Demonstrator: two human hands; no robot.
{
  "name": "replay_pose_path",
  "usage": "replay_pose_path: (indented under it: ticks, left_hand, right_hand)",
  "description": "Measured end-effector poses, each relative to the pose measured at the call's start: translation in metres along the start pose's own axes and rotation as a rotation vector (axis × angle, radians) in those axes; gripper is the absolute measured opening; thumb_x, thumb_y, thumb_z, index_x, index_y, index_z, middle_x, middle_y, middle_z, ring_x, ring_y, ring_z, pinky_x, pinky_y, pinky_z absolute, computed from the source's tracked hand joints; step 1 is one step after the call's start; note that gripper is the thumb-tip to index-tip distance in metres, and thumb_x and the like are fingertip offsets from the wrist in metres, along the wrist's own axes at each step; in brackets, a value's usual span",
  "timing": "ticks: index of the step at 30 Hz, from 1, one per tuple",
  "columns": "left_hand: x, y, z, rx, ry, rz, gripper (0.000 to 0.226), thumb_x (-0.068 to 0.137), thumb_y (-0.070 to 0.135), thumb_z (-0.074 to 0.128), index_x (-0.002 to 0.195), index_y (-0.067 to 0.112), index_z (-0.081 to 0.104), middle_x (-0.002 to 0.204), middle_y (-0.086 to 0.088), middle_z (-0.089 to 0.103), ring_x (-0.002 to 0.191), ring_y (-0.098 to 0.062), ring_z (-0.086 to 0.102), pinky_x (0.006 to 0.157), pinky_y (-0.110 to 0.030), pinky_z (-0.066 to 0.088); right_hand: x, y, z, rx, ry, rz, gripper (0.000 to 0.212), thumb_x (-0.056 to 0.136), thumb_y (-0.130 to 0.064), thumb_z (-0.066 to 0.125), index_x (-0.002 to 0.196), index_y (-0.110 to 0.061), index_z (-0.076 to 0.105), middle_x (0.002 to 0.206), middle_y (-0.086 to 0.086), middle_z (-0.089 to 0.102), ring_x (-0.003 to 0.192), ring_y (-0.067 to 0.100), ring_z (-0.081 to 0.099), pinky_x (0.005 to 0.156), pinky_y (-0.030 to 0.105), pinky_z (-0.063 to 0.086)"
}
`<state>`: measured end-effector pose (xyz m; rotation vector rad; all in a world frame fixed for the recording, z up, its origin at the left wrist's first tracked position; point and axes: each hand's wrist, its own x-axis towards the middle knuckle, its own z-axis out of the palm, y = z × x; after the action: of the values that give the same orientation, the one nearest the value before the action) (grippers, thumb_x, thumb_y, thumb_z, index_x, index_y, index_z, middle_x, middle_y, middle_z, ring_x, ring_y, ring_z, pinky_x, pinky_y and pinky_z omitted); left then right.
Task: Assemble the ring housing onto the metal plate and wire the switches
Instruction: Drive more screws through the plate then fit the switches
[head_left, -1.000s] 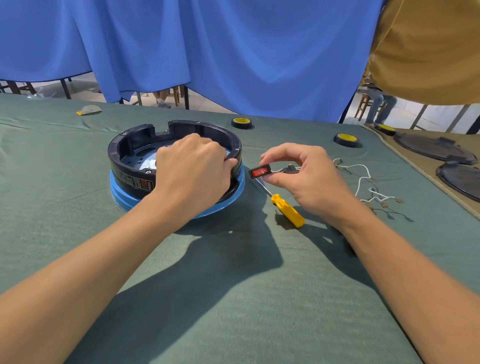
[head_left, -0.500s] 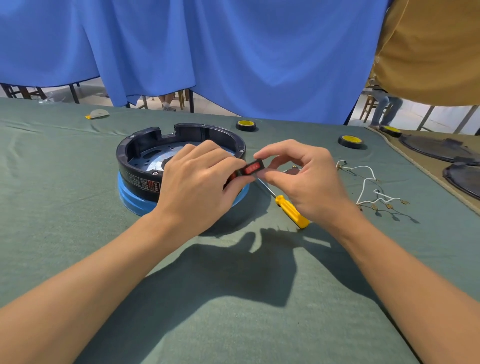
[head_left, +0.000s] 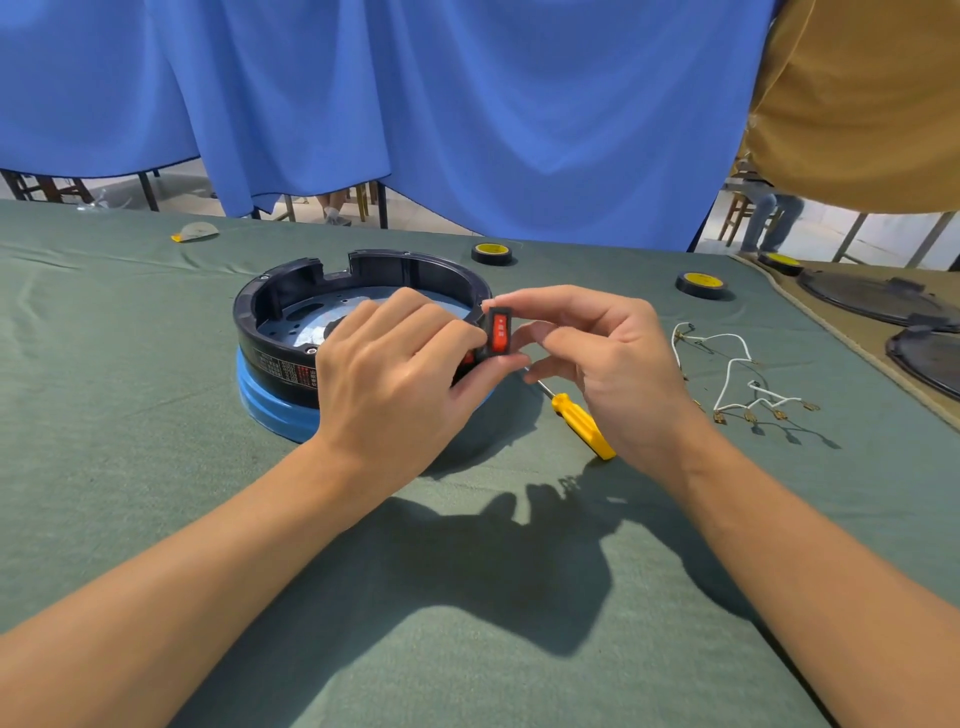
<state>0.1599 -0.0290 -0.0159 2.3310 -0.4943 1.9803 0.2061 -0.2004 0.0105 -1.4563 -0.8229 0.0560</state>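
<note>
A small red rocker switch in a black plastic frame (head_left: 500, 332) is held upright just beside the right outer wall of the black plastic ring housing (head_left: 270, 332). The housing sits on a round metal plate (head_left: 322, 312) over a blue base (head_left: 270, 408), on the green cloth tabletop (head_left: 156, 467).

The right hand (head_left: 613, 358) pinches the switch with thumb and forefinger. The left hand (head_left: 395, 374) curls over the housing's near-right wall, hiding it, with forefinger and thumb closed on the switch's left side and lower end. A red speck between them is too hidden to identify.

Behind the right hand lies a yellow-handled screwdriver (head_left: 582, 426), partly covered. Nearby to the right lie white wires with brass terminals (head_left: 737, 374). Two black tape rolls with yellow cores (head_left: 491, 253) (head_left: 701, 285) sit farther back, before a blue curtain (head_left: 467, 104). Dark round lids (head_left: 872, 301) lie far right.
</note>
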Motion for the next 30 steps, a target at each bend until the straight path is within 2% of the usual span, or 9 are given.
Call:
replay_pose_path:
  ticks: [4, 8, 10, 13, 18, 21, 23, 26, 30]
  left_hand:
    - [0.001, -0.001, -0.001, 0.036, -0.004, 0.012, 0.038, 0.088, 0.037, 0.074, 0.062, 0.01, 0.068, 0.059, -0.001, 0.065, 0.056, -0.025, 0.059, 0.051, -0.036, 0.043]
    - [0.001, -0.005, 0.0, -0.017, -0.082, 0.038, 0.03, 0.087, 0.028, 0.076, 0.065, 0.007, 0.07, 0.064, -0.003, 0.068, 0.06, -0.027, 0.064, 0.054, -0.039, 0.048]
    - [0.004, -0.01, -0.002, -0.068, -0.172, 0.081, 0.032, 0.089, 0.034, 0.074, 0.072, 0.008, 0.073, 0.071, -0.003, 0.071, 0.066, -0.026, 0.066, 0.056, -0.041, 0.051]
    - [0.009, -0.027, -0.01, -0.067, -0.242, 0.118, 0.037, 0.091, 0.042, 0.069, 0.078, 0.008, 0.075, 0.077, -0.002, 0.073, 0.072, -0.025, 0.067, 0.06, -0.04, 0.051]
    - [0.002, -0.051, -0.026, -0.047, -0.382, -0.182, 0.039, 0.092, 0.043, 0.055, 0.081, 0.011, 0.076, 0.079, 0.0, 0.073, 0.075, -0.025, 0.067, 0.065, -0.036, 0.05]
    - [-0.004, -0.051, -0.023, -0.052, -0.517, -0.304, 0.045, 0.093, 0.045, 0.048, 0.071, 0.015, 0.073, 0.057, 0.002, 0.063, 0.059, -0.025, 0.059, 0.054, -0.028, 0.036]
    - [-0.004, -0.047, -0.022, -0.032, -0.522, -0.326, 0.048, 0.095, 0.044, 0.045, 0.065, 0.014, 0.069, 0.047, 0.001, 0.053, 0.05, -0.027, 0.052, 0.049, -0.028, 0.031]
    - [-0.003, -0.037, -0.022, -0.023, -0.505, -0.302, 0.047, 0.096, 0.041, 0.048, 0.063, 0.015, 0.07, 0.045, 0.001, 0.055, 0.046, -0.026, 0.054, 0.046, -0.031, 0.038]
    - [0.0, -0.029, -0.023, 0.018, -0.513, -0.267, 0.048, 0.098, 0.039, 0.048, 0.059, 0.016, 0.066, 0.042, 0.003, 0.049, 0.04, -0.022, 0.048, 0.041, -0.028, 0.033]
  right_hand:
    - [0.0, 0.001, 0.004, 0.044, -0.016, 0.064, 0.023, 0.086, -0.022, 0.063, 0.104, -0.012, 0.072, 0.099, 0.011, 0.074, 0.092, 0.024, 0.068, 0.075, 0.037, 0.057]
    - [0.0, 0.007, 0.013, 0.107, 0.051, 0.11, 0.023, 0.077, -0.01, 0.074, 0.099, -0.005, 0.071, 0.096, 0.016, 0.074, 0.09, 0.033, 0.071, 0.08, 0.043, 0.058]
    - [0.0, 0.009, 0.013, 0.132, 0.088, 0.124, 0.016, 0.081, 0.003, 0.069, 0.096, -0.003, 0.071, 0.091, 0.014, 0.074, 0.087, 0.033, 0.071, 0.08, 0.042, 0.058]
    - [0.002, 0.011, 0.012, 0.123, 0.168, 0.135, 0.026, 0.084, 0.015, 0.059, 0.091, -0.007, 0.071, 0.085, 0.009, 0.075, 0.083, 0.025, 0.072, 0.076, 0.034, 0.059]
    - [0.004, 0.011, 0.011, 0.103, 0.273, 0.143, 0.02, 0.08, 0.011, 0.069, 0.092, -0.006, 0.071, 0.088, 0.014, 0.074, 0.086, 0.025, 0.072, 0.071, 0.026, 0.058]
    - [0.002, 0.012, 0.016, -0.003, 0.243, 0.125, 0.02, 0.079, 0.006, 0.073, 0.088, -0.011, 0.072, 0.083, 0.007, 0.074, 0.081, 0.019, 0.071, 0.069, 0.027, 0.058]
    - [0.0, 0.013, 0.02, -0.148, 0.209, 0.105, 0.02, 0.078, 0.0, 0.076, 0.086, -0.018, 0.072, 0.08, 0.0, 0.075, 0.077, 0.014, 0.071, 0.071, 0.03, 0.058]
    - [-0.002, 0.015, 0.028, -0.285, 0.199, 0.089, 0.019, 0.077, -0.005, 0.078, 0.086, -0.021, 0.072, 0.081, -0.002, 0.074, 0.078, 0.014, 0.071, 0.08, 0.04, 0.058]
    - [-0.006, 0.015, 0.034, -0.429, 0.219, 0.045, 0.015, 0.078, -0.011, 0.078, 0.086, -0.022, 0.072, 0.078, -0.008, 0.073, 0.074, 0.005, 0.069, 0.079, 0.037, 0.058]
